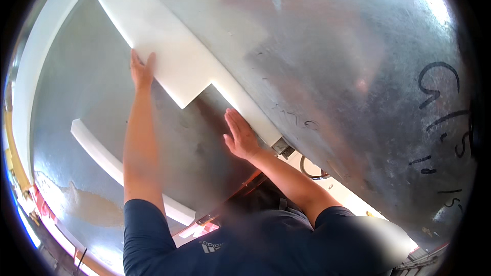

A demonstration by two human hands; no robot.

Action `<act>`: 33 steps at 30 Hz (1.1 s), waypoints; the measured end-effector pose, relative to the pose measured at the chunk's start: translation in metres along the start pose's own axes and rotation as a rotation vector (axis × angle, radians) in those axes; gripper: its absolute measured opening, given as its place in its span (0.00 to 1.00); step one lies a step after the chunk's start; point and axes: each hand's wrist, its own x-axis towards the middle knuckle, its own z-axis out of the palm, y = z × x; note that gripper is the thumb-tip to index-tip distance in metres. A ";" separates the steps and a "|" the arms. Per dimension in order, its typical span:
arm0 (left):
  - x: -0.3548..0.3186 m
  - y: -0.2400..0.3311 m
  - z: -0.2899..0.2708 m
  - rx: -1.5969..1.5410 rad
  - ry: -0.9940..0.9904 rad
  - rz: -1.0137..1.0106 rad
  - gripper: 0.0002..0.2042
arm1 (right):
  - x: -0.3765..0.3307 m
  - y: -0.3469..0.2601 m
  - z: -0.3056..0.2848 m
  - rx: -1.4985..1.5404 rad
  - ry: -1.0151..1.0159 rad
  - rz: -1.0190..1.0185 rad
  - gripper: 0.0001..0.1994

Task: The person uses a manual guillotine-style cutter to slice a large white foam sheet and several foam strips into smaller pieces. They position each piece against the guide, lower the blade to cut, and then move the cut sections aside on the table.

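Note:
A large white slab, foam by its look (pixel 163 36), lies slantwise on a grey metal tabletop (pixel 189 138). It is wide at the far end, and a square step cut into its near edge leaves a narrow strip. My left hand (pixel 142 71) rests against its left edge, thumb and fingers apart. Beside the narrow strip, my right hand (pixel 240 135) lies with fingers stretched out, touching the strip's near side. Neither hand grasps anything.
A thin white strip (pixel 97 148) passes beneath my left forearm. Along the far left stands a long curved-looking white piece (pixel 43 46). A big metal sheet with black handwriting (pixel 358 71) fills the right side. Near the strip's end is a dark cable loop (pixel 312 169).

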 end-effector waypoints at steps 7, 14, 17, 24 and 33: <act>-0.020 0.035 -0.002 -0.027 -0.038 -0.020 0.43 | -0.012 0.001 0.001 -0.012 -0.003 -0.013 0.35; -0.021 0.053 -0.002 -0.075 -0.003 -0.115 0.42 | -0.067 -0.020 -0.030 0.126 -0.098 0.094 0.27; -0.023 0.062 -0.001 -0.078 -0.055 -0.156 0.40 | -0.146 0.000 -0.031 0.550 0.095 0.813 0.24; -0.005 0.052 0.020 -0.285 0.065 -0.122 0.35 | -0.088 0.016 -0.033 0.737 0.453 1.005 0.18; 0.015 0.037 0.021 -0.356 0.050 -0.135 0.33 | -0.082 0.022 -0.013 0.821 0.479 0.901 0.22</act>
